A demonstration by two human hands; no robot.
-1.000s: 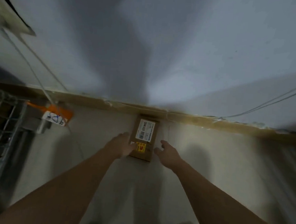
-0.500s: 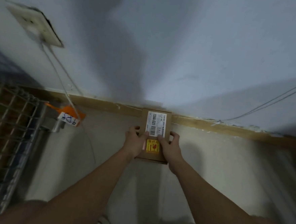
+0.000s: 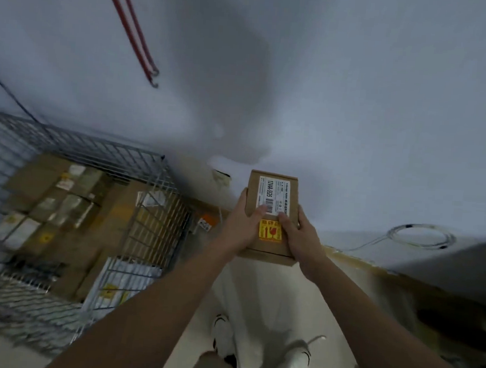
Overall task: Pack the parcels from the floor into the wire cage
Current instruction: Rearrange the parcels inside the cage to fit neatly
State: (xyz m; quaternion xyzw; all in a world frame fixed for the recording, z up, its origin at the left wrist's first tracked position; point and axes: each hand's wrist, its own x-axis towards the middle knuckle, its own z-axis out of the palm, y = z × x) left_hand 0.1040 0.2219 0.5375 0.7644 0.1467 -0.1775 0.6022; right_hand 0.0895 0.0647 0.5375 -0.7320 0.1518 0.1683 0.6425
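A small brown cardboard parcel (image 3: pixel 272 197) with a white barcode label and a yellow fragile sticker is held up in front of me, off the floor. My left hand (image 3: pixel 240 225) grips its left side with the thumb on top. My right hand (image 3: pixel 298 233) grips its right side, thumb on the label's lower edge. The wire cage (image 3: pixel 156 177) stands at the left, holding several brown boxes and a white mailer bag.
A white wall fills the view ahead, with two red cords (image 3: pixel 132 29) hanging at the upper left. A coiled white cable (image 3: pixel 422 235) lies at the right by the skirting. My white shoes (image 3: pixel 290 359) stand on the pale floor below.
Both hands closed on the parcel, then lifted it from the floor by the wall. My view rose and turned left, bringing the cage's inside into sight.
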